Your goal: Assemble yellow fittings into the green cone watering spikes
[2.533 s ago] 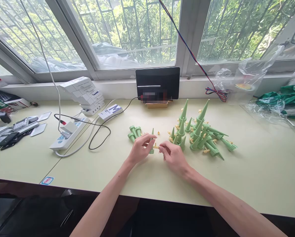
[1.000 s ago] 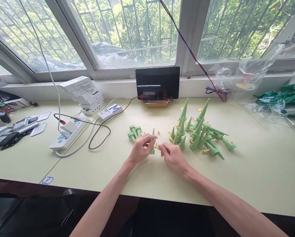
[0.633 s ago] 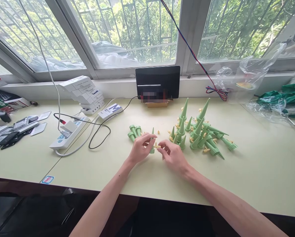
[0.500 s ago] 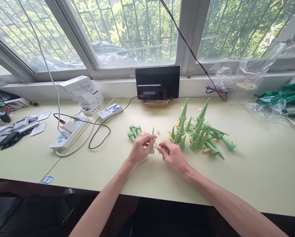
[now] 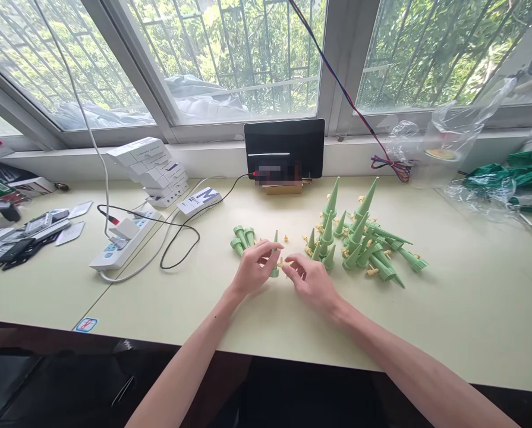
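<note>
My left hand (image 5: 253, 268) grips a green plastic watering spike (image 5: 274, 273), its point up and its wide cap end down near the tabletop. At the spike's side sits a small yellow valve (image 5: 280, 263), pinched by the fingertips of my right hand (image 5: 312, 280). My fingers partly hide both pieces, so how firmly they are joined cannot be told. Just left of my left hand lie several green spikes (image 5: 239, 233) with their cap ends toward the window. Beyond my fingers is a loose yellow valve (image 5: 286, 238).
Right of my hands is a cluster of green spikes (image 5: 359, 235) with yellow valves, some upright, some lying. A tablet (image 5: 284, 142) leans at the back. A power strip (image 5: 125, 241), cables, stacked white boxes (image 5: 147, 169) and phones (image 5: 18, 252) occupy the left; plastic bags (image 5: 506, 184) lie far right.
Almost nothing differs. My right fingertips have shifted very slightly left around the yellow valve, while my left hand keeps its hold on the watering spike.
</note>
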### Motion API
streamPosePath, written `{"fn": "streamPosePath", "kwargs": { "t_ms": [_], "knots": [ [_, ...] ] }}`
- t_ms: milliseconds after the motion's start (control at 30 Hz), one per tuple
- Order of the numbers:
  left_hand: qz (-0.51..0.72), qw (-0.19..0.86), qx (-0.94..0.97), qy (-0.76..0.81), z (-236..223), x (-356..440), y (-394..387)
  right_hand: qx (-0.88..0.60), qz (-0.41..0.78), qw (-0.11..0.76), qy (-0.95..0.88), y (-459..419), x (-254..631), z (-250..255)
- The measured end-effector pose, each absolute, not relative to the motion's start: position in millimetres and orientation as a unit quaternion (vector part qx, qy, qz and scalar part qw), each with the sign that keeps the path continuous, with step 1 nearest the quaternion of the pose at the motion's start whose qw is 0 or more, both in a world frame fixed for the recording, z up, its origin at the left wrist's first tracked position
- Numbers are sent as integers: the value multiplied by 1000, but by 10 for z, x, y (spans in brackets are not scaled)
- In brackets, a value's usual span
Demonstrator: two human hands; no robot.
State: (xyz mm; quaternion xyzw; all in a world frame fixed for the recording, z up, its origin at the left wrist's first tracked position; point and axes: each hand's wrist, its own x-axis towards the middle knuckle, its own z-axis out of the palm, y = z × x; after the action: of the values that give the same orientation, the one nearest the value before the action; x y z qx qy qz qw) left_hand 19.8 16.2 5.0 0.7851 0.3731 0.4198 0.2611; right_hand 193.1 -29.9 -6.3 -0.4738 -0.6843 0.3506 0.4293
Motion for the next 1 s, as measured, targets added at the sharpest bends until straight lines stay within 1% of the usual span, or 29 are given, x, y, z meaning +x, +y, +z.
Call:
{"fn": "streamPosePath", "kwargs": {
  "t_ms": [200,700,1000],
  "knots": [
    [420,266,781,378,64,195,161,-462,358,433,-686,-303,1934,-41],
    [415,279,785,364,42,214,142,-482,367,395,-691,-307,1939,-75],
    [421,260,781,381,46,207,168,-468,351,438,-683,-300,1932,-67]
  ]
}}
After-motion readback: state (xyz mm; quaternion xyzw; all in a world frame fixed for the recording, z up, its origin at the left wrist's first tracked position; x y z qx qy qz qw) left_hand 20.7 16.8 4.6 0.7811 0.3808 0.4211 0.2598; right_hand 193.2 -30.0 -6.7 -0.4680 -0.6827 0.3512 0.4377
